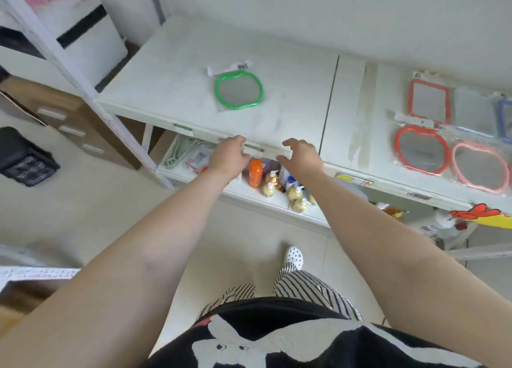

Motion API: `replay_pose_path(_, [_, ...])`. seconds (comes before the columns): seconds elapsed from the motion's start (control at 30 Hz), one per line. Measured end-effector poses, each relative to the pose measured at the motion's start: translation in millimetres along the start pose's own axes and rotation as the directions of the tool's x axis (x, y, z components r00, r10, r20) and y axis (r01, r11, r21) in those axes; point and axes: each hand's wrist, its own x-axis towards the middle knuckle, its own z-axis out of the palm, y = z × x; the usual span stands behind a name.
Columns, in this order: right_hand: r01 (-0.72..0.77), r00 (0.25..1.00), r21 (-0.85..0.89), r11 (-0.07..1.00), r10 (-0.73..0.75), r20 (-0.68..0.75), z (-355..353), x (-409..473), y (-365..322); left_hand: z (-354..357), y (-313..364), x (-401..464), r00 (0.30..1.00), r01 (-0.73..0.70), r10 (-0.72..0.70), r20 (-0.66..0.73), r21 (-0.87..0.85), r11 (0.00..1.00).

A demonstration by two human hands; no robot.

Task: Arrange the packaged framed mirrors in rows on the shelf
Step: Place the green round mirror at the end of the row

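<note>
**Reaching over the shelf's front edge, both hands empty**

Hovering at the front edge of the shelf (171, 96): left hand (228, 157) w/ fingers loosely curled, holding nothing; right hand (302, 158) spread a bit wider, fingers bent, also holding nothing. Neither touching a mirror.

Lying alone mid-panel, well apart from both hands: green mirror (238, 89), flat in its clear bag. Roughly round frame, so no real long axis on the frame itself; package runs front-to-back, w/ white barcode label (230, 67) at the far end, pointing toward the back wall, tilted slightly left.

Over on the right panel, past the seam: red rectangular mirror (429, 101) toward the back edge, long axis front-to-back, label end again to the rear. Nearer the front edge, red apple-shaped mirror (422, 149) just beside pink mirror (480, 166), bags overlapping, both wider side-to-side. Blue frame at the right edge, cut off, can't tell its shape.

Risks from here, as judgement: slick bags, so likely to slide or skew if nudged, spoiling the row. Front-row pair sits close to the edge; a careless drag could tip one off onto the bottles (296, 193) on the lower shelf. Green one far from the rest, so probably needs carrying across the seam, where a bag corner could catch.
</note>
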Motion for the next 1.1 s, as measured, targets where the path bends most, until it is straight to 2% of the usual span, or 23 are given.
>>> replay_pose_path(0.17, [0.071,0.994,-0.052,0.996,-0.067,0.081,28,7,-53,-28,-49,-9,0.995,0.082,-0.084,-0.047,-0.058,0.995])
replay_pose_path(0.3, [0.125,0.989,-0.084,0.989,-0.118,0.089,40,34,-76,-40,-73,3,0.991,0.117,-0.122,-0.061,-0.082,0.99])
replay_pose_path(0.57, [0.103,0.994,-0.062,0.993,-0.101,0.036,38,131,-99,-63,-89,91,0.983,0.167,-0.173,-0.055,-0.107,0.98])
replay_pose_path(0.77, [-0.018,1.0,-0.073,0.997,0.017,-0.015,24,197,-103,-65,-87,160,0.981,0.179,-0.188,-0.042,-0.152,0.972])
replay_pose_path(0.9, [-0.15,0.988,-0.044,0.988,0.149,-0.034,20,222,-105,-63,-90,194,0.979,0.201,-0.195,0.053,-0.157,0.967])
replay_pose_path(1.0, [-0.266,0.964,0.0,0.964,0.266,-0.007,20,233,-103,-64,-88,219,0.959,0.271,-0.234,0.16,-0.271,0.924])
replay_pose_path(1.1, [-0.367,0.93,0.07,0.928,0.367,0.008,25,239,-105,-65,-82,238,0.932,0.35,-0.264,0.246,-0.432,0.831])
